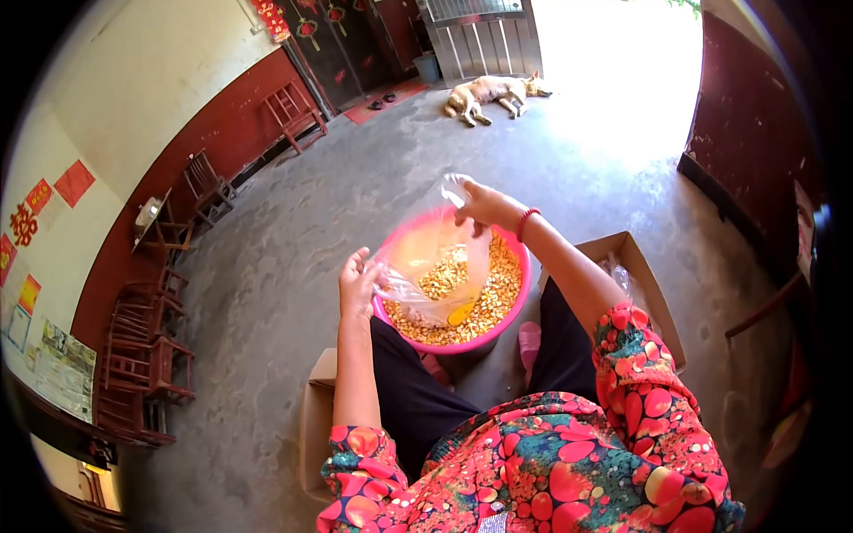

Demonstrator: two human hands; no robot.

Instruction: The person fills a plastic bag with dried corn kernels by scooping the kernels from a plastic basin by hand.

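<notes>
A clear plastic bag [418, 240] with a small yellow patch near its lower end is stretched between my two hands. My left hand [358, 282] pinches its near left edge, fingers bent. At the far right, my right hand [480, 206] grips the bag's other edge; a red bead bracelet circles that wrist. Directly under the bag stands a pink basin [526, 275] holding yellow corn kernels [503, 286]. The bag's lower part hangs over the kernels; whether anything is inside it I cannot tell.
An open cardboard box [662, 311] with clear plastic inside is by my right leg. Another cardboard box [318, 400] sits at my left. A dog [493, 96] lies near the bright doorway. Wooden chairs [147, 364] line the left wall.
</notes>
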